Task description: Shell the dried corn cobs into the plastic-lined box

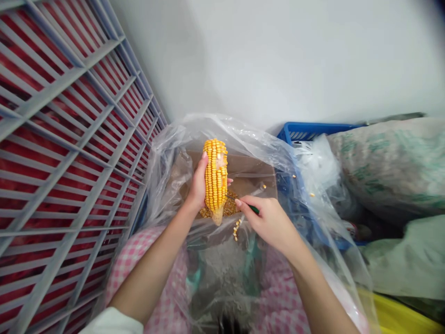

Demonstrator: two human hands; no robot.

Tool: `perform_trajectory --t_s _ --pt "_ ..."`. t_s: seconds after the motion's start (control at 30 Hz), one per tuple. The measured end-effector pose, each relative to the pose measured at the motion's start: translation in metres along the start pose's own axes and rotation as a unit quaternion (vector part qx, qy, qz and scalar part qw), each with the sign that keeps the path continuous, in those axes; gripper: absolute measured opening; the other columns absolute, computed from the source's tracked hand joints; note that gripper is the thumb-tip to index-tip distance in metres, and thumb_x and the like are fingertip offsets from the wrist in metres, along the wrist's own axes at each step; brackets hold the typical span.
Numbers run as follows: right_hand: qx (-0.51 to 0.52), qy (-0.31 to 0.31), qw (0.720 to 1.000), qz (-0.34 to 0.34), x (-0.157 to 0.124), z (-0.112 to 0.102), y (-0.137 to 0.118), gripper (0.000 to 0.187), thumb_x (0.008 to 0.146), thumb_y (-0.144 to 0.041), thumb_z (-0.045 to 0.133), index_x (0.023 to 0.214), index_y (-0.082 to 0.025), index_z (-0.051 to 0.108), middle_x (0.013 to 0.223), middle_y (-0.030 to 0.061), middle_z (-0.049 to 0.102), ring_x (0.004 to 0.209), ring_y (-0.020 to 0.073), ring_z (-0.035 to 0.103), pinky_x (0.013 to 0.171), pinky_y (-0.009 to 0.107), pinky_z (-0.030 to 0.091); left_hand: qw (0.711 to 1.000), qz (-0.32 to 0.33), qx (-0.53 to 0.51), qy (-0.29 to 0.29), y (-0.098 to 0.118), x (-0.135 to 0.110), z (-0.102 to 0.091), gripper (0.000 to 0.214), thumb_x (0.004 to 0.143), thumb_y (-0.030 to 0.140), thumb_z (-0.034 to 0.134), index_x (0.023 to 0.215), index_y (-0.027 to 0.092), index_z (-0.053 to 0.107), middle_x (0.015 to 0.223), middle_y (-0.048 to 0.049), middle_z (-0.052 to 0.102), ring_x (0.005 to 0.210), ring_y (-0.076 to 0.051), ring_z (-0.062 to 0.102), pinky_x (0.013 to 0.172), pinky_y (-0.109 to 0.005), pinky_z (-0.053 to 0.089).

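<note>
- White wall (278, 55) fills the bkgd; on our L stands a grey slatted rack (69, 139) w/ red showing behind the bars.
- Below us a clear plastic sheet (250, 134) lines and drapes over a cardboard box (253, 169).
- Our left hand (198, 185) is wrapped round the corn cob (216, 178): thumb up along the cob's L side, one fingertip peeking out on its R side.
- We hold the cob upright over the box, tip down. It carries yellow kernels over most of its length, w/ a pale patch near the upper R.
- Our right hand (269, 220) is curled tight, thumb and fingers pinching a green-handled tool (255, 209). Its thin metal end points at the cob's lower R side; we can't tell if it touches.
- Loose kernels (230, 208) lie piled in the box just behind the cob's tip. A few more (237, 229) show below it, near our R thumb.
- R of the box: a blue plastic crate (313, 130) under the sheet, then a woven sack (389, 162) w/ faded green print, well apart from both hands.
- Bottom R corner shows sth yellow (399, 317), too cut off to name.
- Pink checked cloth (139, 264) lies under our forearms, and a white sleeve (111, 322) ends our L arm.
</note>
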State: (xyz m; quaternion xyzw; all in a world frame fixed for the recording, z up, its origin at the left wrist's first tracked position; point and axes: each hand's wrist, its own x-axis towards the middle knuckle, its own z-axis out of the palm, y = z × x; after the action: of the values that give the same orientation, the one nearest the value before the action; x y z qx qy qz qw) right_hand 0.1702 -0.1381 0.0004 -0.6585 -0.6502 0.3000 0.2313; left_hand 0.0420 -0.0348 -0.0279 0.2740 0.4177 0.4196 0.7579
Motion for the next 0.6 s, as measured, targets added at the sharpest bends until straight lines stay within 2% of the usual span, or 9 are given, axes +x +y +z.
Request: perform_trajectory --t_s 0.17,0.3,0.43,0.6 --pt "0.038 -0.028 0.999 -0.005 0.001 0.005 0.008 0.033 0.084 -0.030 0.037 0.064 -0.016 0.058 0.052 -0.0021 0.052 0.049 0.0086 0.041 0.051 0.020 0.027 0.999 0.000 0.043 -0.009 -0.008 0.001 -0.003 0.044 0.071 0.056 0.049 0.088 0.017 0.060 0.057 -0.0018 0.061 0.045 -0.015 0.059 0.040 -0.023 0.045" --pt "0.100 -0.032 0.994 0.009 0.000 0.010 0.009 0.033 0.084 -0.031 0.036 0.065 -0.015 0.058 0.059 -0.0014 0.057 0.056 0.0091 0.047 0.056 0.019 0.031 0.999 -0.018 0.040 -0.021 -0.008 0.000 -0.005 0.042 0.071 0.057 0.049 0.082 0.018 0.061 0.060 -0.0023 0.062 0.044 -0.015 0.058 0.042 -0.025 0.047" --pt "0.124 -0.019 0.992 0.023 -0.001 0.017 0.005 0.033 0.084 -0.032 0.037 0.066 -0.015 0.059 0.062 -0.0005 0.059 0.060 0.0102 0.050 0.059 0.019 0.033 0.998 -0.042 0.048 -0.022 -0.005 -0.001 -0.007 0.044 0.071 0.059 0.047 0.076 0.017 0.061 0.055 -0.0035 0.060 0.042 -0.016 0.057 0.036 -0.025 0.043" --pt "0.131 0.026 0.990 0.046 -0.001 0.027 0.003 0.035 0.083 -0.035 0.037 0.063 -0.015 0.058 0.054 -0.0026 0.053 0.053 0.0085 0.046 0.053 0.018 0.030 0.998 -0.044 0.041 -0.005 -0.003 0.001 -0.008 0.048 0.071 0.061 0.044 0.078 0.017 0.061 0.048 -0.0032 0.058 0.040 -0.017 0.056 0.033 -0.024 0.039"
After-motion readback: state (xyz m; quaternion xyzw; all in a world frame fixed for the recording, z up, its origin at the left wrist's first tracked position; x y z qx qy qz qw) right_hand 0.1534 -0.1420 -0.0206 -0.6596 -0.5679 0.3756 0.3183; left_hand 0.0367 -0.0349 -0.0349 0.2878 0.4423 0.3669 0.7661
